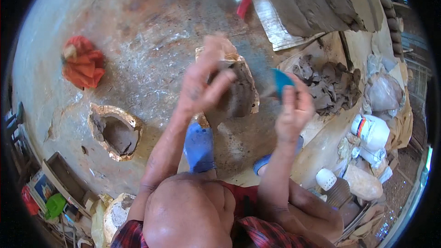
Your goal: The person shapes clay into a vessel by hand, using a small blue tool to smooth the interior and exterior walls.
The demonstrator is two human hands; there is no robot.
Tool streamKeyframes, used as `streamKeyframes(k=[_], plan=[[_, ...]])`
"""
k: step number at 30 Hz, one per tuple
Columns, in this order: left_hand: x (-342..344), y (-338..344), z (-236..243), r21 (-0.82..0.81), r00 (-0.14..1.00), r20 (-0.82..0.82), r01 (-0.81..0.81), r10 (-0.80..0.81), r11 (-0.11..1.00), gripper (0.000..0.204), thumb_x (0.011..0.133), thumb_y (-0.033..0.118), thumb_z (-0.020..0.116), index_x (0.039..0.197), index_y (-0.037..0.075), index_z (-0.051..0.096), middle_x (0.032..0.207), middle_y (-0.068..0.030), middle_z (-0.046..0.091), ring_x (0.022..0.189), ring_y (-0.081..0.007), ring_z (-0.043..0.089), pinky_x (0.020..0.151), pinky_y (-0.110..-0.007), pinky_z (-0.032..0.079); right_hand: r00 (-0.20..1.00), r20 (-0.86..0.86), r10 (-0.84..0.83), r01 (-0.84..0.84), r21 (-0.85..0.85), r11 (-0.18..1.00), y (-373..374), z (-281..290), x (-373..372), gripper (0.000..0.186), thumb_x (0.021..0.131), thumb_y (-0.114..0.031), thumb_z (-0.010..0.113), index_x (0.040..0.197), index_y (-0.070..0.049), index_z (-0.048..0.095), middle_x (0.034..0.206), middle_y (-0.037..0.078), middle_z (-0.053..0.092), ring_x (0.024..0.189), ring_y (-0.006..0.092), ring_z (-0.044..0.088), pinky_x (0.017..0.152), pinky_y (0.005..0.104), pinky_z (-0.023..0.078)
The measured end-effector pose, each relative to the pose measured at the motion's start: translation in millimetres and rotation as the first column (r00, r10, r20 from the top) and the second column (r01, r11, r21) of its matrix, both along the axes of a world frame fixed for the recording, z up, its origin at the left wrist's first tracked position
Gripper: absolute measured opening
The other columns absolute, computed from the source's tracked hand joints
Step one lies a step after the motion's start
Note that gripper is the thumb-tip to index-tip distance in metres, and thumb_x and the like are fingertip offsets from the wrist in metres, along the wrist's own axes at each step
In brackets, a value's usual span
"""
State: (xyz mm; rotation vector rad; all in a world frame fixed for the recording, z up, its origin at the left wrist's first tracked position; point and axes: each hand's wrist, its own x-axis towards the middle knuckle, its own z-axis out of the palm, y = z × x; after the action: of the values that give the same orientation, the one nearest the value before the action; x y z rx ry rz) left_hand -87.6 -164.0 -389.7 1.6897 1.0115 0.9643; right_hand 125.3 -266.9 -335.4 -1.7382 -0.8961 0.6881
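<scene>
In my right hand (294, 103) is a flat teal scraper (281, 82), pinched between thumb and fingers. It is held in the air to the right of a plaster mould (254, 80) with a pale, rough rim. Grey-brown clay (240, 94) lines the inside of this mould. Over the mould's left part reaches my left hand (204, 80), fingers apart and somewhat blurred, with nothing visible in it. Whether its fingertips touch the clay I cannot tell. A second clay-lined mould (124, 111) lies on the floor to the left.
Torn clay scraps (340, 85) are heaped at the right, below a thick clay slab (305, 0) on a board. A crumpled red cloth (83, 62) lies far left. White containers (371, 131) crowd the right edge. My blue-shod foot (200, 149) rests by the mould.
</scene>
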Motion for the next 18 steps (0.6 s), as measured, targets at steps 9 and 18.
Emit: streamKeyframes(k=[9, 18], plan=[[1.4, -22.3, -81.7, -0.136, 0.92, -0.267, -0.331, 0.287, 0.934, 0.043, 0.105, 0.024, 0.061, 0.142, 0.003, 0.061, 0.143, -0.0224, 0.052, 0.13, -0.0371, 0.056, 0.111, -0.048, 0.045, 0.721, 0.673, -0.163, 0.413, -0.229, 0.881, -69.8, -33.8, 107.0, 0.026, 0.108, -0.021, 0.059, 0.121, 0.001, 0.064, 0.092, 0.011, 0.075, 0.077, 0.0158, 0.072, 0.067, 0.0332, 0.055], [-14.8, -65.4, -63.7, -0.192, 0.802, -0.315, -0.577, 0.507, 0.794, 0.081, 0.088, 0.045, 0.081, 0.154, 0.011, 0.049, 0.14, -0.0207, 0.048, 0.133, -0.039, 0.049, 0.113, -0.053, 0.04, 0.979, -0.087, -0.185, 0.14, -0.38, 0.914, 6.0, -50.5, -36.1, 0.026, 0.112, -0.019, 0.049, 0.121, 0.005, 0.057, 0.089, 0.014, 0.073, 0.07, 0.0199, 0.075, 0.062, 0.0323, 0.061]])
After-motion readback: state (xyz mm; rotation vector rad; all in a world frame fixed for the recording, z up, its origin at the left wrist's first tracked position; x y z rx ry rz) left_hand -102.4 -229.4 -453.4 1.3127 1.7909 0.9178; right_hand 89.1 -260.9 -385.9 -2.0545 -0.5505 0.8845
